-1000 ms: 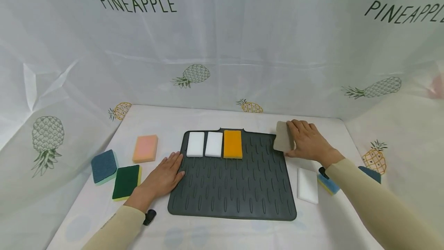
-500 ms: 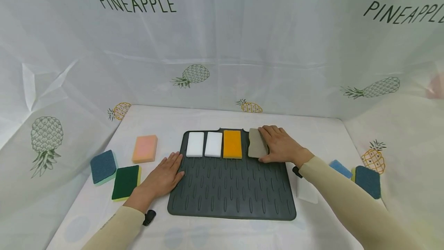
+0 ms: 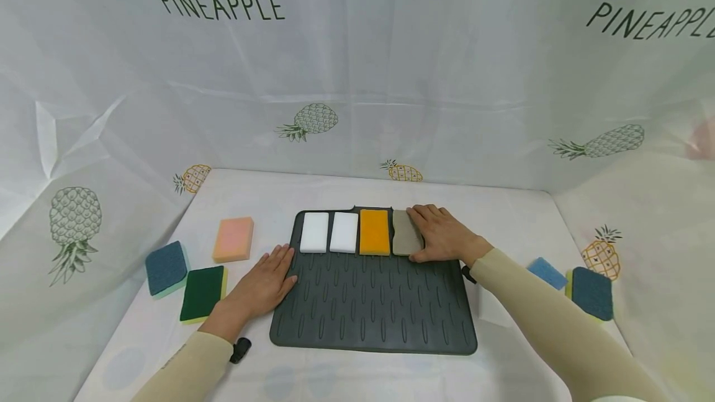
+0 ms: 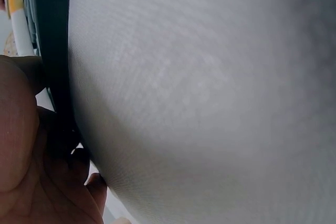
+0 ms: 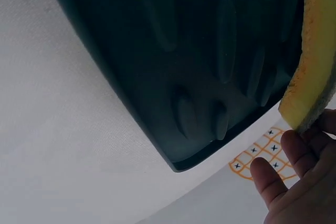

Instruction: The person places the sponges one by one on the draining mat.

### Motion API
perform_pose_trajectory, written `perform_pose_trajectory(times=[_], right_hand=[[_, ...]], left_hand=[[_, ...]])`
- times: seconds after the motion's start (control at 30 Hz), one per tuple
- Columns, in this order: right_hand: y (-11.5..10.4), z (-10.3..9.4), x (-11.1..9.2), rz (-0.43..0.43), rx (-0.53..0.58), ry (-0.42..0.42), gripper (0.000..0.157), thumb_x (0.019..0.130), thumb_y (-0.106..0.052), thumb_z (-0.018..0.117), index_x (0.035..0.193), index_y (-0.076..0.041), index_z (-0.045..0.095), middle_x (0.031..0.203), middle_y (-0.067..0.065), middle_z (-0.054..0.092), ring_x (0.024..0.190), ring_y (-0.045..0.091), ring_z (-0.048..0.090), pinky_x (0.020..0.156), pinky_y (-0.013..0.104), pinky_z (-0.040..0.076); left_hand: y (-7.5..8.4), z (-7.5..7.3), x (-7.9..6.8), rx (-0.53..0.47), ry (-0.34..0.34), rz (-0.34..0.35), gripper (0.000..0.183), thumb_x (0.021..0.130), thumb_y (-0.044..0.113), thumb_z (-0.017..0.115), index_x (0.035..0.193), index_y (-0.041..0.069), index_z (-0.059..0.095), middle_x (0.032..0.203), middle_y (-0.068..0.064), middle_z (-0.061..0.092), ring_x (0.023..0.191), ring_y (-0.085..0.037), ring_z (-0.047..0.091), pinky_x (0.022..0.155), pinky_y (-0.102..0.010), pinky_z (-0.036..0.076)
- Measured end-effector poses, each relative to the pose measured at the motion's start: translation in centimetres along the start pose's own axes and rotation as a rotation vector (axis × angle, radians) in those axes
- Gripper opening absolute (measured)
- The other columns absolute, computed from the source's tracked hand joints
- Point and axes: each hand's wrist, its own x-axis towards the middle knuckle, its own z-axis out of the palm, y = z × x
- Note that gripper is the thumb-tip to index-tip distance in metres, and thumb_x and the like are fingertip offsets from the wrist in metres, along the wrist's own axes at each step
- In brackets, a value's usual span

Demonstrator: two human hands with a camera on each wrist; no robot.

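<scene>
Your right hand [image 3: 445,233] grips the beige sponge [image 3: 407,233] from its right side, fingers toward the far end and thumb toward the near end. The sponge is at the far side of the dark tray [image 3: 374,309], just right of the orange sponge [image 3: 374,232]; whether it bears fully on the surface, you cannot tell from here. Your left hand [image 3: 267,284] grasps nothing: it lies flat with the fingers extended over the tray's left edge.

Expect the beige sponge to be light and soft. The right wrist view shows yellow foam [image 5: 310,72] bending in a curve beneath a thin greyish face, so it probably squashes and bows under a hard pinch. It looks dry and rough, unlikely to slip and hard to damage. Hold it lightly by the far and near ends, near the right edge, as you do now, which leaves its left edge free beside the orange sponge.

Farther left on the tray lie two white blocks [image 3: 314,232]. Beyond it on the left are a pink sponge [image 3: 233,239], a green sponge [image 3: 203,293] and a blue sponge [image 3: 167,268]; on the right, a light-blue sponge [image 3: 547,273] and a dark-blue sponge [image 3: 592,293].
</scene>
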Motion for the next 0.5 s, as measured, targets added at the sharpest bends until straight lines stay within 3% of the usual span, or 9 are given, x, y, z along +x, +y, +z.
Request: perform_pose_trajectory(times=[0.5], right_hand=[[0.11, -0.07, 0.42, 0.005, -0.016, -0.069, 0.109, 0.087, -0.070, 0.067, 0.165, -0.004, 0.031, 0.165, 0.018, 0.038, 0.151, 0.039, 0.039, 0.120, 0.061, 0.037]], left_hand=[[0.22, -0.36, -0.10, 0.009, 0.005, -0.001, 0.067, 0.111, 0.032, 0.054, 0.161, -0.008, 0.034, 0.167, -0.027, 0.035, 0.157, -0.044, 0.031, 0.128, -0.060, 0.029]])
